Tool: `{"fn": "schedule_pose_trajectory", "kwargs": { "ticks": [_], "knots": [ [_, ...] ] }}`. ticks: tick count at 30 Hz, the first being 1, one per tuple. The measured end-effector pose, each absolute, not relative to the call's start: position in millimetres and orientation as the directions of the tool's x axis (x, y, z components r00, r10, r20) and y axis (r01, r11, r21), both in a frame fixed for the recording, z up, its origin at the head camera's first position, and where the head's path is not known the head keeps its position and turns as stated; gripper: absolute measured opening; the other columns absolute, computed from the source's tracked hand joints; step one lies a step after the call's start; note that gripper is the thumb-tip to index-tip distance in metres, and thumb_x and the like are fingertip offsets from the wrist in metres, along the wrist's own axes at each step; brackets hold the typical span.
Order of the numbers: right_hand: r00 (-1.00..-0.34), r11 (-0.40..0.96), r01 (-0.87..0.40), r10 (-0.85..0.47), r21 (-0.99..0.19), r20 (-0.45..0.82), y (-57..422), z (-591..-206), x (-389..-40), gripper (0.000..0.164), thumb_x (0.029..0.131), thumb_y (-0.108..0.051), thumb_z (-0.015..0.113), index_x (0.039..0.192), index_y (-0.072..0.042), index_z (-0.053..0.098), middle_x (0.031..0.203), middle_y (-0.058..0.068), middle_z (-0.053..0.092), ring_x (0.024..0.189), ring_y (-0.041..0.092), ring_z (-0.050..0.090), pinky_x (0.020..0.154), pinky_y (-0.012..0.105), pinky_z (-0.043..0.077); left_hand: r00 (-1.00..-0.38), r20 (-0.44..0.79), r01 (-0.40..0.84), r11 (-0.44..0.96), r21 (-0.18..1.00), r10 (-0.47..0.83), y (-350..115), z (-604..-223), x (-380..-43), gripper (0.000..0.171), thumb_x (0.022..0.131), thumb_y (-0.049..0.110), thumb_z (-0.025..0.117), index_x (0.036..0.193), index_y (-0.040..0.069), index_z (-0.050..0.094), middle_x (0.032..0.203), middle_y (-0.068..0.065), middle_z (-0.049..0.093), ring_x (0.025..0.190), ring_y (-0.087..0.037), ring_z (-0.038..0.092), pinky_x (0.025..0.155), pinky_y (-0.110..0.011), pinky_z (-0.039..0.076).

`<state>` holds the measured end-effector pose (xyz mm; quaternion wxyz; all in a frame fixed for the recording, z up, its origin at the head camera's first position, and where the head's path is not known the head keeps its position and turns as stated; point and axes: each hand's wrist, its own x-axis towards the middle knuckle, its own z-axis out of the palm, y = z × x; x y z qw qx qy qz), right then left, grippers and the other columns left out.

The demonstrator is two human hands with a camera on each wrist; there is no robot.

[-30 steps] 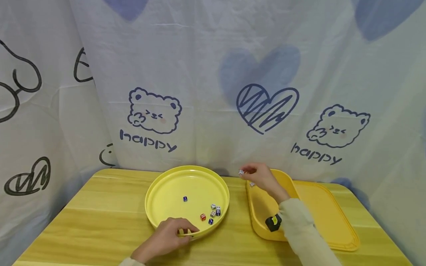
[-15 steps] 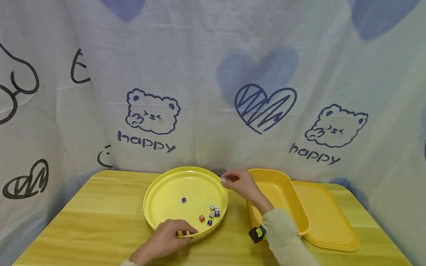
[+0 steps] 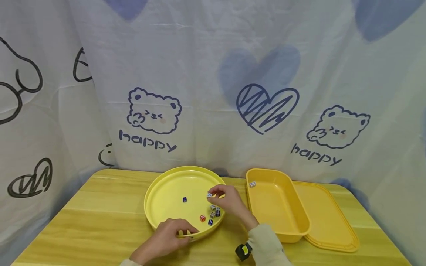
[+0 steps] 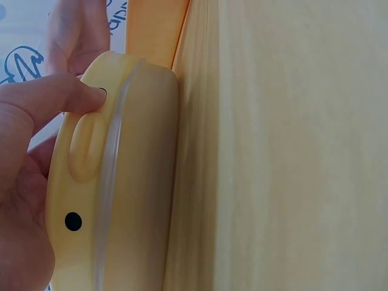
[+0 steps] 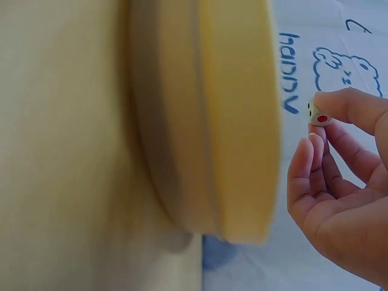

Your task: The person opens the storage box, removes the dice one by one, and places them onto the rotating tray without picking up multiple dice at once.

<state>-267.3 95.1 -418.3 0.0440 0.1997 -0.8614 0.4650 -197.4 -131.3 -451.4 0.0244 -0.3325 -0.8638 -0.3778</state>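
Note:
My right hand [image 3: 227, 201] pinches a white die [image 5: 319, 113] between thumb and fingers, over the right part of the round yellow tray [image 3: 166, 179]. In the right wrist view a red pip and black pips show on that die. My left hand [image 3: 169, 236] grips the tray's near rim, its thumb pressing the outer wall in the left wrist view. Inside the tray lie a red die [image 3: 202, 218], a blue die [image 3: 184, 199] near the middle, and several white and blue dice close together at the right, just below my right hand.
Right of the tray stands an orange-yellow rectangular box [image 3: 279, 236] with white dice [image 3: 252, 184] in its far left corner. A flat yellow lid [image 3: 332, 221] lies beside the box on the wooden table [image 3: 86, 214]. A printed curtain [image 3: 206, 74] hangs behind.
My right hand has carried the white die leftward and toward me, from above the box's far left corner to over the tray. My left hand has stayed on the rim.

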Motion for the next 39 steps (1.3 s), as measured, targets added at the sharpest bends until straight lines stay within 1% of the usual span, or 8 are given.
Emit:
{"fn": "schedule_pose_trajectory", "kwargs": {
  "ticks": [5,10,14,24,27,32,39],
  "knots": [
    [-0.913,0.459,-0.382,-0.32,-0.802,0.253,92.1,-428.0,-261.6,0.013,0.083,-0.01,0.074,0.093,-0.002,0.07,0.08,-0.001,0.062,0.072,0.011,0.053,0.061,0.024,0.047,-0.773,0.292,0.596,0.487,0.638,0.563,-131.3,-450.9,-197.2,0.02,0.081,0.008,0.072,0.099,0.015,0.076,0.086,0.012,0.067,0.073,0.002,0.053,0.058,-0.021,0.043],
    [-0.914,0.468,-0.39,-0.297,-0.793,0.274,91.9,-435.2,-257.0,0.011,0.083,-0.008,0.074,0.092,-0.004,0.07,0.08,-0.002,0.061,0.071,0.011,0.053,0.063,0.026,0.047,-0.765,0.296,0.604,0.478,0.638,0.572,-130.1,-451.0,-196.5,0.019,0.081,0.009,0.072,0.099,0.014,0.076,0.086,0.012,0.067,0.073,0.002,0.053,0.058,-0.021,0.043],
    [-0.913,0.473,-0.396,-0.29,-0.787,0.285,87.9,-436.8,-256.7,0.011,0.083,-0.01,0.074,0.093,-0.005,0.07,0.081,-0.004,0.06,0.071,0.011,0.052,0.064,0.026,0.046,-0.769,0.31,0.606,0.483,0.632,0.559,-131.2,-450.3,-195.8,0.02,0.081,0.008,0.072,0.099,0.015,0.076,0.086,0.012,0.067,0.072,0.002,0.053,0.057,-0.021,0.043],
    [-0.922,0.465,-0.378,-0.267,-0.801,0.28,85.1,-438.2,-257.0,0.014,0.084,-0.01,0.074,0.096,-0.004,0.069,0.081,-0.003,0.058,0.072,0.012,0.052,0.066,0.026,0.046,-0.777,0.301,0.595,0.488,0.639,0.553,-133.3,-450.6,-197.6,0.019,0.083,0.008,0.071,0.1,0.015,0.076,0.087,0.014,0.066,0.073,0.002,0.053,0.058,-0.021,0.043],
    [-0.919,0.467,-0.386,-0.268,-0.796,0.289,85.3,-438.3,-257.2,0.015,0.084,-0.011,0.074,0.096,-0.003,0.069,0.083,-0.001,0.06,0.075,0.013,0.053,0.068,0.026,0.047,-0.778,0.301,0.595,0.492,0.636,0.551,-132.9,-450.9,-197.8,0.02,0.082,0.006,0.071,0.099,0.015,0.076,0.087,0.014,0.066,0.073,0.003,0.053,0.059,-0.021,0.043],
    [-0.908,0.464,-0.413,-0.28,-0.784,0.313,86.9,-438.6,-257.0,0.017,0.084,-0.009,0.074,0.098,0.0,0.069,0.09,0.006,0.064,0.082,0.019,0.057,0.071,0.029,0.048,-0.782,0.295,0.591,0.501,0.632,0.55,-131.5,-451.1,-198.3,0.021,0.081,0.006,0.071,0.099,0.015,0.076,0.087,0.015,0.066,0.073,0.003,0.053,0.059,-0.021,0.043],
    [-0.915,0.487,-0.4,-0.261,-0.776,0.308,88.2,-439.8,-258.5,0.015,0.085,-0.008,0.072,0.098,-0.001,0.07,0.09,0.005,0.064,0.082,0.019,0.057,0.072,0.029,0.048,-0.777,0.296,0.597,0.5,0.627,0.556,-131.1,-449.4,-199.7,0.021,0.081,0.006,0.071,0.1,0.015,0.076,0.087,0.014,0.066,0.073,0.003,0.053,0.059,-0.02,0.043]
  ]
}}
